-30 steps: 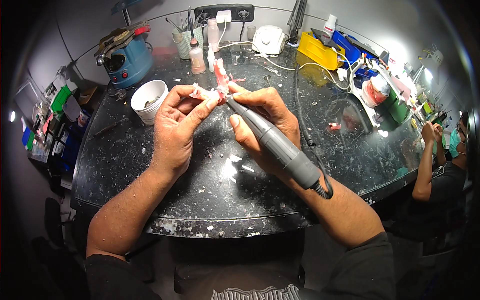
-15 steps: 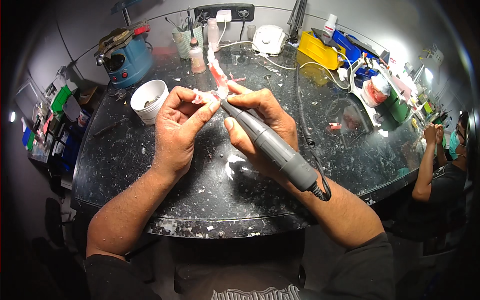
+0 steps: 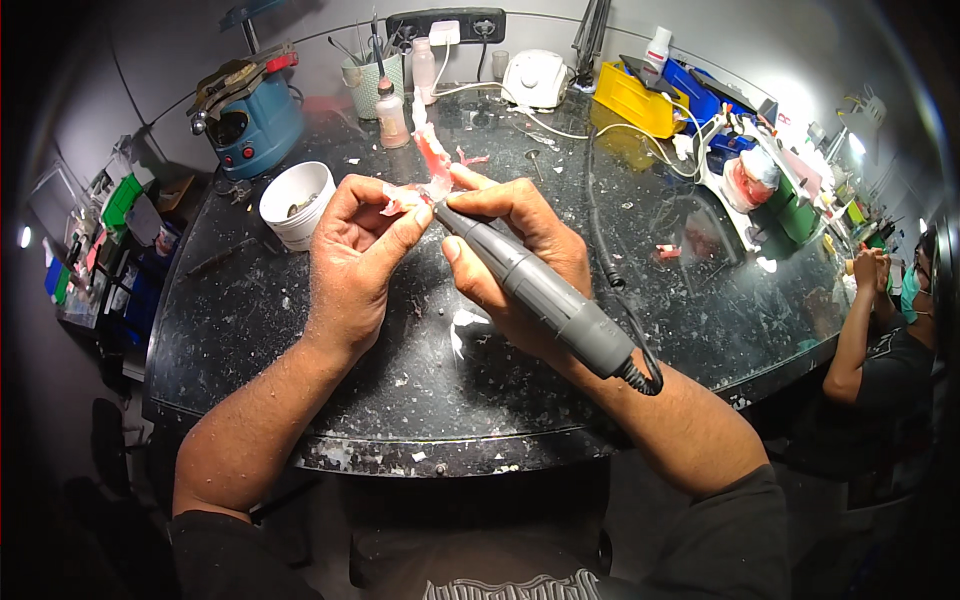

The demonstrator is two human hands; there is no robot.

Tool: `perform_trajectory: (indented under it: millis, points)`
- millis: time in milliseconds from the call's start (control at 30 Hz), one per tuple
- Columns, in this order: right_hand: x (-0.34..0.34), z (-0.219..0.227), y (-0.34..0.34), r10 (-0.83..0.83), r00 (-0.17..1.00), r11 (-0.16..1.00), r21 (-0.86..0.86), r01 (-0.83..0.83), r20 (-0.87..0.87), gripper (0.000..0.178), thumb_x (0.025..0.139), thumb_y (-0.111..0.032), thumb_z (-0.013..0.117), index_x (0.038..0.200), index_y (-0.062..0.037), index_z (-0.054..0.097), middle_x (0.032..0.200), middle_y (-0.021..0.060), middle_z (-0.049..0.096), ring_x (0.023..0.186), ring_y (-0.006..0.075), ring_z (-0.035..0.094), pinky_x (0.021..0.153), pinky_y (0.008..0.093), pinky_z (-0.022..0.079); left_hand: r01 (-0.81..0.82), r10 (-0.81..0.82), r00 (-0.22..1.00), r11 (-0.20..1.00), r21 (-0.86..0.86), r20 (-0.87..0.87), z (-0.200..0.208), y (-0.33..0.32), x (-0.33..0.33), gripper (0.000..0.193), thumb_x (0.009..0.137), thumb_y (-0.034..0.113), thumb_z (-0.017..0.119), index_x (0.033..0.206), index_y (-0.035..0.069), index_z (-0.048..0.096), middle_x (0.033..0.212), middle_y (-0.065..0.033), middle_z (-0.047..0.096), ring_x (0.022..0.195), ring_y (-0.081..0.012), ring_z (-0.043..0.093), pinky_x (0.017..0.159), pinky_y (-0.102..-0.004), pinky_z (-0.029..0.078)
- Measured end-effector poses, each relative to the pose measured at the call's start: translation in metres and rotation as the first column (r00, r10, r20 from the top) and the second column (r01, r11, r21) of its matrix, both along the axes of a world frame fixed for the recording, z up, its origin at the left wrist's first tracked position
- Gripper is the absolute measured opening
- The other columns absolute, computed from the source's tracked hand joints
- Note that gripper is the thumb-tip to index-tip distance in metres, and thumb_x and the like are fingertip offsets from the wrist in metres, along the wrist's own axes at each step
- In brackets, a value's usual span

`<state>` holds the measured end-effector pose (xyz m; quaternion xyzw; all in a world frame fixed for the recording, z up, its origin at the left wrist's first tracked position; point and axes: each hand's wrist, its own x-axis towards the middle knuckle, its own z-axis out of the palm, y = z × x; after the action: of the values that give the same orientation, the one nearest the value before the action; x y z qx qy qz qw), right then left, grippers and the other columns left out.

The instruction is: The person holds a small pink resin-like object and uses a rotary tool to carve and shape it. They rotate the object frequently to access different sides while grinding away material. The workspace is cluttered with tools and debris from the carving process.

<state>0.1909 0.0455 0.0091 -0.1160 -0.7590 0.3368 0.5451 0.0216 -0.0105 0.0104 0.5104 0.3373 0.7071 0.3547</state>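
Note:
My left hand (image 3: 355, 240) pinches a ragged pink and white denture piece (image 3: 403, 199) between thumb and fingers. A longer pink and white part (image 3: 432, 155) reaches away from the fingertips; it looks like the same piece, but the join is hidden. My right hand (image 3: 530, 240) grips a dark grey rotary handpiece (image 3: 545, 290) like a pen. Its narrow front end meets the piece at my left fingertips, and the bur there is too small to make out. The handpiece's black cord curls from its rear end over my right forearm.
On the black bench (image 3: 400, 400), strewn with shavings, stand a white tub (image 3: 290, 225), a pink bottle (image 3: 392, 120), a tool cup (image 3: 365, 88) and a blue machine (image 3: 255, 130). A yellow bin (image 3: 640, 100) and a dental model (image 3: 750, 182) are at right. Another person (image 3: 880, 340) sits far right.
The denture piece has shifted and tilted slightly in my left fingers. The handpiece has moved a little left and up with my right hand. Both grips stay the same.

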Motion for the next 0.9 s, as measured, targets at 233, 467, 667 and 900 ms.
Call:
perform_trajectory:
  millis: [233, 467, 667, 900]
  points:
    - [-0.003, -0.004, 0.004, 0.013, 0.995, 0.999, -0.048, -0.018, -0.101, 0.034, 0.081, -0.009, 0.076, 0.113, -0.0041, 0.064, 0.126, 0.0202, 0.067, 0.115, 0.0275, 0.069, 0.097, 0.0343, 0.053, -0.01, 0.01, 1.0, 0.999, 0.032, -0.001, -0.001, 0.003, 0.002, 0.02, 0.094, -0.002, 0.069, 0.107, 0.007, 0.056, 0.108, -0.0046, 0.067, 0.106, -0.0119, 0.064, 0.098, -0.0279, 0.05]
    - [-0.003, -0.006, 0.008, -0.054, 0.997, 0.992, 0.111, 0.061, -0.063, 0.033, 0.081, -0.009, 0.077, 0.111, -0.0045, 0.064, 0.121, 0.0192, 0.068, 0.107, 0.0266, 0.071, 0.093, 0.0347, 0.055, -0.009, 0.009, 1.0, 1.0, 0.01, 0.018, -0.004, 0.003, -0.001, 0.026, 0.091, -0.003, 0.07, 0.112, 0.007, 0.058, 0.109, -0.0052, 0.068, 0.108, -0.013, 0.064, 0.104, -0.0324, 0.046]
    - [0.004, 0.003, 0.002, -0.031, 0.999, 0.999, 0.045, 0.031, 0.009, 0.028, 0.089, -0.002, 0.072, 0.115, -0.001, 0.061, 0.128, 0.0187, 0.064, 0.117, 0.0197, 0.063, 0.101, 0.0341, 0.051, -0.053, 0.054, 0.997, 0.998, 0.023, -0.059, -0.003, 0.002, -0.002, 0.026, 0.091, -0.003, 0.07, 0.112, 0.007, 0.058, 0.11, -0.0062, 0.069, 0.109, -0.0133, 0.064, 0.105, -0.0324, 0.045]
    - [0.004, 0.001, 0.003, 0.001, 1.0, 1.0, 0.011, -0.001, 0.002, 0.03, 0.088, -0.004, 0.072, 0.116, -0.0014, 0.061, 0.128, 0.02, 0.064, 0.118, 0.0211, 0.062, 0.101, 0.0347, 0.05, -0.012, 0.012, 1.0, 1.0, 0.006, -0.003, -0.001, 0.001, -0.002, 0.024, 0.092, -0.003, 0.069, 0.112, 0.006, 0.058, 0.113, -0.0079, 0.069, 0.109, -0.0133, 0.065, 0.104, -0.0319, 0.046]
